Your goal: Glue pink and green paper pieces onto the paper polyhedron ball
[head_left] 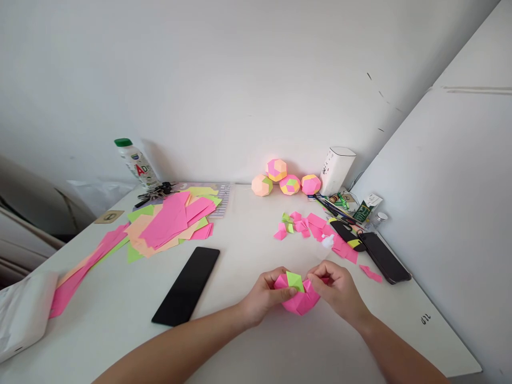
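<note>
A pink folded paper ball (298,298) with one green facet sits between both my hands, low over the white table (248,341). My left hand (264,296) cups its left side with fingers curled round it. On the ball's right upper edge, my right hand (338,290) pinches a pink flap. Loose pink and green folded units (308,226) lie just beyond my hands.
A black phone (187,285) lies left of my hands; another dark phone (384,256) and scissors lie at the right. Sheets of pink, orange and green paper (172,221) are spread at the left. Three finished paper balls (286,178), a white box (336,169) and a bottle (136,162) stand by the wall.
</note>
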The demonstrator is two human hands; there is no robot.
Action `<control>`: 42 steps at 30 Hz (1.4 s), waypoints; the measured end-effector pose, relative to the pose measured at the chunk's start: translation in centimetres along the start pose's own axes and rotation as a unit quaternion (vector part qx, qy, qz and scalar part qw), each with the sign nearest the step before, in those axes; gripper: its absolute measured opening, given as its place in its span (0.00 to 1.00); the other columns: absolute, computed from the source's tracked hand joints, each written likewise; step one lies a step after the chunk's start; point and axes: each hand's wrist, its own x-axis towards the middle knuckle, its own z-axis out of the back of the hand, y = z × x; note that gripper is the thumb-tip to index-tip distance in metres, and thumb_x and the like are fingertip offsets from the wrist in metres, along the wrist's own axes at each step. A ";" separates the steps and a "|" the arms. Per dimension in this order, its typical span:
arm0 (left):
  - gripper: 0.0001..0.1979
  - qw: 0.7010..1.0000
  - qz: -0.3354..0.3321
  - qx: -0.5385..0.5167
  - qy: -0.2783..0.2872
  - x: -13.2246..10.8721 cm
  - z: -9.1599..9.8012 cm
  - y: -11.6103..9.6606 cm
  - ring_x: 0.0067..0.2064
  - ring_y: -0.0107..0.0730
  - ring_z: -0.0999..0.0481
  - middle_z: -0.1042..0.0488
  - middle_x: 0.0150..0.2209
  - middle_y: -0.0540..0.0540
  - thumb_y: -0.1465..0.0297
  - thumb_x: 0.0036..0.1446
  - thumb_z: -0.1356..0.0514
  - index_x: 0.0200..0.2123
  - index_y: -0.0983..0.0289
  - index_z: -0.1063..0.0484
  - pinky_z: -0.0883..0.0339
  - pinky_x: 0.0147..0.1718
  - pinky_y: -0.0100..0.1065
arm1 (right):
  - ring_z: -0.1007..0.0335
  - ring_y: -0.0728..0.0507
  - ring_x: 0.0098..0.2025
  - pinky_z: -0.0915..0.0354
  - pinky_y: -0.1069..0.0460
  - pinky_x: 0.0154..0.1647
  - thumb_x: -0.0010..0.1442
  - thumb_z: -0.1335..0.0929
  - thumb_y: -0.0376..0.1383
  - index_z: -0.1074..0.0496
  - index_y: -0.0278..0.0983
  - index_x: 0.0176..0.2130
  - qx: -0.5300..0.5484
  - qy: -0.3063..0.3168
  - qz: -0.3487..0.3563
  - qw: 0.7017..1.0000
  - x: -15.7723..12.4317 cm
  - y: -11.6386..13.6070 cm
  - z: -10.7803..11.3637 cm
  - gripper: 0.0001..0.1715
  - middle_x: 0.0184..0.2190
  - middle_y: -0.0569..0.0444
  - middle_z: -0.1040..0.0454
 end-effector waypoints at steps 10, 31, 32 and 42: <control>0.11 1.000 0.013 -0.004 0.008 -0.2 -0.1 -0.1 0.30 0.27 0.34 0.36 0.27 0.49 0.66 0.45 0.32 0.27 0.67 0.28 0.41 0.30 0.31 | 0.35 0.47 0.26 0.37 0.53 0.26 0.53 0.32 0.37 0.37 0.37 0.22 0.020 0.012 0.003 1.000 0.1 0.2 0.1 0.13 0.25 0.53 0.27; 0.12 1.000 0.020 -0.009 -0.004 -0.2 -0.2 -0.2 0.29 0.27 0.35 0.36 0.27 0.48 0.66 0.45 0.32 0.25 0.67 0.29 0.41 0.30 0.31 | 0.32 0.46 0.25 0.36 0.53 0.24 0.53 0.32 0.37 0.38 0.38 0.21 -0.008 -0.004 0.034 0.999 -0.2 0.4 0.0 0.13 0.24 0.52 0.25; 0.12 1.000 0.020 -0.008 -0.004 -0.2 -0.2 -0.2 0.29 0.27 0.35 0.36 0.27 0.48 0.66 0.45 0.32 0.25 0.67 0.30 0.41 0.30 0.31 | 0.32 0.46 0.25 0.36 0.53 0.24 0.53 0.32 0.37 0.38 0.38 0.21 -0.011 -0.004 0.037 0.999 -0.2 0.3 0.0 0.13 0.25 0.52 0.25; 0.14 0.999 0.029 -0.006 -0.014 -0.2 -0.1 -0.3 0.29 0.27 0.35 0.37 0.26 0.48 0.65 0.44 0.31 0.24 0.66 0.33 0.42 0.30 0.31 | 0.31 0.47 0.24 0.36 0.55 0.22 0.54 0.33 0.37 0.36 0.38 0.21 -0.028 -0.005 0.071 0.997 -0.4 0.2 -0.1 0.13 0.25 0.52 0.24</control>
